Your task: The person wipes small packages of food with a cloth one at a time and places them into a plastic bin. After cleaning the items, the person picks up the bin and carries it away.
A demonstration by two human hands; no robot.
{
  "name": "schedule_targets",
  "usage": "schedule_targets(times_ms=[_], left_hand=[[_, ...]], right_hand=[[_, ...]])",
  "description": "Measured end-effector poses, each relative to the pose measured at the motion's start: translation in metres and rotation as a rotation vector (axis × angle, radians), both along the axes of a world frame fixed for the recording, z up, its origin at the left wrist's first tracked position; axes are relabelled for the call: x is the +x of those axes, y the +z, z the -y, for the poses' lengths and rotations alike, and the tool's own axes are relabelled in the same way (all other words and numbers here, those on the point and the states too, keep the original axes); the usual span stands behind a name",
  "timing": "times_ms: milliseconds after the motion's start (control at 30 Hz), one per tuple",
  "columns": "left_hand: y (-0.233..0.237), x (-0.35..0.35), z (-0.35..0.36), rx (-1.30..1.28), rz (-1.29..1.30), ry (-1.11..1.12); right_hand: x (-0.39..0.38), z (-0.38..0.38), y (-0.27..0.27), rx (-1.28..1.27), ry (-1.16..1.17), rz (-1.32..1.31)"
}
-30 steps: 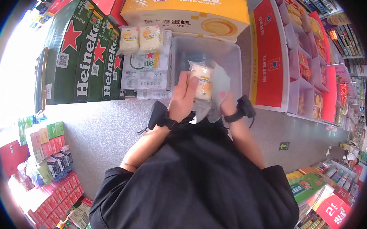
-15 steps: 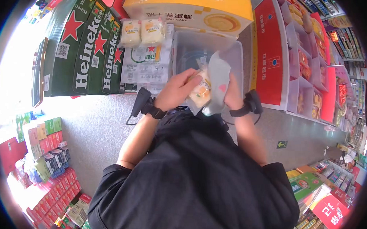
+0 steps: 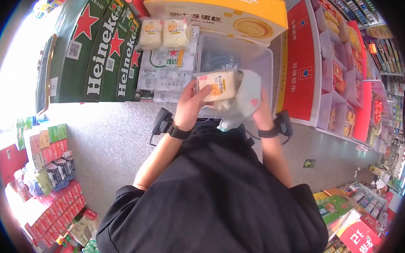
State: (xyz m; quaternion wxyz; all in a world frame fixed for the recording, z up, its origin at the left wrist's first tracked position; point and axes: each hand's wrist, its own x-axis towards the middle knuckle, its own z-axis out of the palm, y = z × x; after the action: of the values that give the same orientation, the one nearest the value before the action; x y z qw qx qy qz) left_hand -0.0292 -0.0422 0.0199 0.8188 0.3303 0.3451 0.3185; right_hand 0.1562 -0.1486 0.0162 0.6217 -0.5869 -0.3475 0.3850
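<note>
My left hand (image 3: 187,107) grips a wrapped cake packet (image 3: 218,86), thumb on its printed front and fingers underneath. The packet is cream-coloured with red and orange print and tilts slightly over the plastic bin. My right hand (image 3: 262,112) holds a whitish plastic bag (image 3: 242,103) with a pink mark; its fingers are partly hidden behind the bag. The bag's edge is against the right end of the packet. Two similar wrapped packets (image 3: 176,33) lie on white printed packs (image 3: 165,75) to the left of the bin.
A translucent plastic bin (image 3: 266,64) stands below my hands. Behind it is a yellow Swiss roll cake carton (image 3: 216,16). Green Heineken cases (image 3: 90,54) stand at left. To the right, a red-sided display (image 3: 298,60) carries bins of packaged snacks.
My left hand has raised and turned the packet, so its printed front now faces up. The packet has come partly away from the bag, which my right hand keeps holding at the right.
</note>
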Motion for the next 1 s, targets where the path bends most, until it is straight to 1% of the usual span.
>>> schedule_targets(times_ms=[67,100,167,267,300,367,400,467,500,567,600,700,800,900,1000], left_hand=[[-0.006,-0.004,-0.010,0.162,-0.073,-0.110],[-0.007,-0.006,-0.013,0.245,-0.112,-0.170],[-0.005,-0.003,-0.012,0.250,-0.172,-0.188],[0.005,0.001,-0.019,0.326,-0.232,-0.186],[0.009,0.000,-0.022,0.361,-0.249,-0.177],[0.022,-0.005,-0.025,0.472,-0.342,-0.240],[0.025,-0.006,-0.025,0.526,-0.389,-0.273],[0.022,-0.002,-0.021,0.625,-0.352,-0.320],[0.020,-0.001,-0.020,0.678,-0.332,-0.344],[0.013,-0.003,-0.021,0.712,-0.336,-0.341],[0.010,-0.004,-0.021,0.729,-0.340,-0.339],[0.008,-0.008,-0.017,0.776,-0.472,-0.393],[0.018,-0.005,-0.010,0.608,-0.489,-0.507],[0.022,0.000,-0.002,0.721,-0.467,-0.492],[0.016,0.001,-0.007,0.612,-0.364,-0.490]], right_hand=[[0.008,-0.001,0.023,0.002,0.063,0.345],[0.006,-0.004,0.028,0.005,0.061,0.320],[0.002,-0.009,0.032,0.012,0.049,0.270],[0.007,-0.011,0.018,0.144,-0.112,0.348],[0.007,-0.012,0.022,0.125,-0.123,0.241],[0.009,-0.016,0.037,0.086,-0.144,0.027],[0.007,-0.021,0.046,0.137,-0.061,0.345],[-0.005,-0.031,0.059,0.222,0.109,0.979],[-0.010,-0.035,0.053,0.136,0.131,0.979],[-0.018,-0.046,0.035,-0.030,0.175,0.975],[-0.020,-0.049,0.040,0.002,0.136,0.944],[-0.012,-0.048,0.031,-0.144,0.162,0.876],[0.007,-0.050,0.018,-0.275,0.262,0.459],[0.029,-0.053,0.004,-0.333,0.447,0.078],[0.029,-0.032,0.005,-0.412,0.406,-0.011]])
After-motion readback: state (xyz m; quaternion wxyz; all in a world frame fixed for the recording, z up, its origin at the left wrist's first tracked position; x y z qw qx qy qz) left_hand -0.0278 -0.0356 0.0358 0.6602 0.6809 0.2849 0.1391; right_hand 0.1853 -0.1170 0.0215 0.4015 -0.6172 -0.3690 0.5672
